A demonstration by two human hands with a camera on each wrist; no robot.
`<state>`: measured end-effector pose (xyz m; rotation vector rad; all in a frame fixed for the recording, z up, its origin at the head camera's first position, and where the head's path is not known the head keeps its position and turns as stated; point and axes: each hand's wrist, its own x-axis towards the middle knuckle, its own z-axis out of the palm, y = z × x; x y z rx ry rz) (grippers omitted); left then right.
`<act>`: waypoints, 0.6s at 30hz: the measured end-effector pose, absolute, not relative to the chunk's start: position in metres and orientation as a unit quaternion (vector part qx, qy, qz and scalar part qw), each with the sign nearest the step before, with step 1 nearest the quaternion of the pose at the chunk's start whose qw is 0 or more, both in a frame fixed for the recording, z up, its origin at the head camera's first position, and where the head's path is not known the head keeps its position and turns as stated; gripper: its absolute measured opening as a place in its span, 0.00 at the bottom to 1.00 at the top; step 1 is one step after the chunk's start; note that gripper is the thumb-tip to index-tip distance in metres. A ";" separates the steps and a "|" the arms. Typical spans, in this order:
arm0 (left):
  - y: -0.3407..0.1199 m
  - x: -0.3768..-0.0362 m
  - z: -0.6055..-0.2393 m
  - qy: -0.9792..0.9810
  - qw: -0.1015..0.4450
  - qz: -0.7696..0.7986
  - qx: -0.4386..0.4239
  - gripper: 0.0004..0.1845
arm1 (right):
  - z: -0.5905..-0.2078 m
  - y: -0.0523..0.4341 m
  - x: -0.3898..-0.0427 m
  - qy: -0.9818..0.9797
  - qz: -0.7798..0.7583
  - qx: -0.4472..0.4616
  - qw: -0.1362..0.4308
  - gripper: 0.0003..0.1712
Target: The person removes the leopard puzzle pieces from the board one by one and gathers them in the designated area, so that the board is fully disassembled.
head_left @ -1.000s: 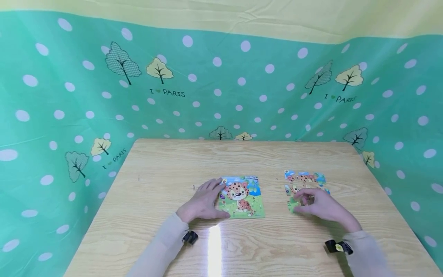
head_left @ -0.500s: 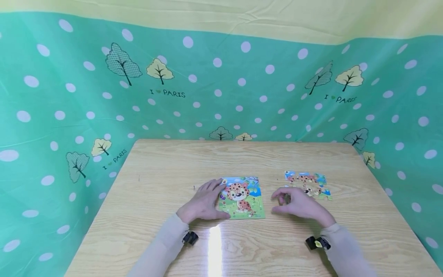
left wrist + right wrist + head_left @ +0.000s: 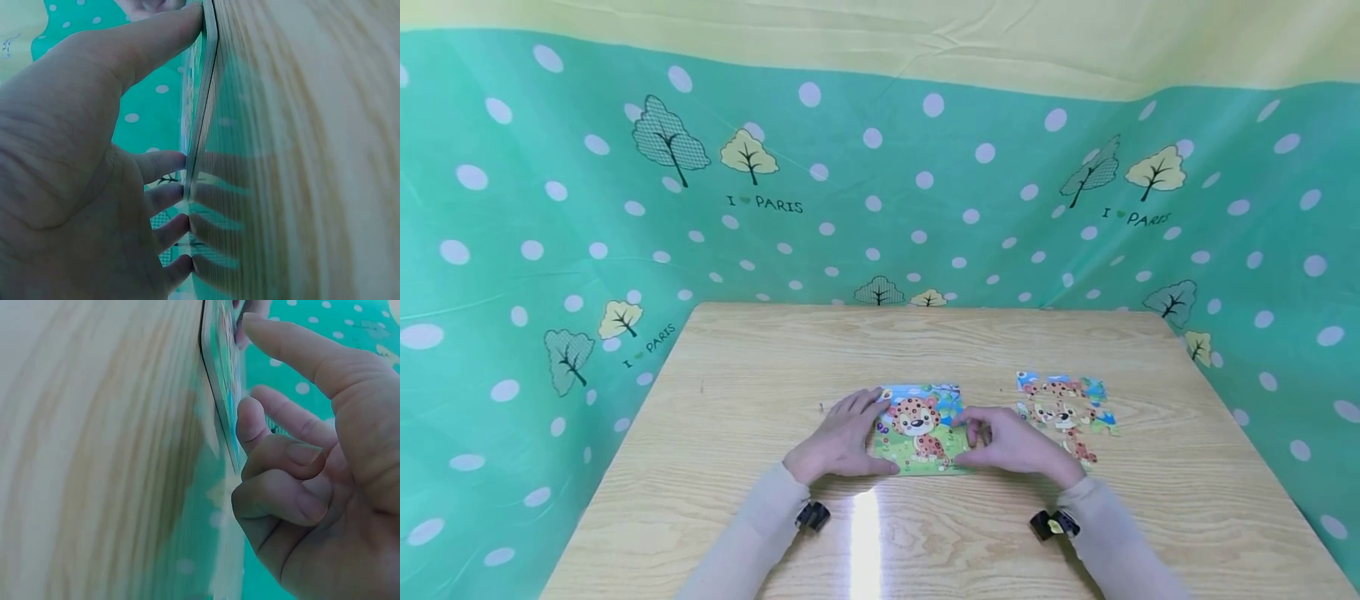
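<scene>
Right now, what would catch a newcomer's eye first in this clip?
The bright leopard puzzle board at the middle of the wooden table, with the left hand resting on its left edge and the right hand at its right edge. Loose puzzle pieces lie to its right.
</scene>
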<state>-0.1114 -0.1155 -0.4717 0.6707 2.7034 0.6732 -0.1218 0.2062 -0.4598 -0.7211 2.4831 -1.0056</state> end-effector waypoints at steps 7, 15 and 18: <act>-0.116 -0.111 -0.472 0.934 0.137 0.235 0.232 0.60 | -0.463 0.192 -0.124 0.887 -0.336 -0.249 0.194 0.35; -0.115 -0.111 -0.471 0.935 0.140 0.234 0.228 0.60 | -0.466 0.189 -0.125 0.889 -0.338 -0.236 0.199 0.32; -0.115 -0.111 -0.471 0.934 0.141 0.236 0.228 0.60 | -0.465 0.188 -0.126 0.888 -0.340 -0.229 0.206 0.31</act>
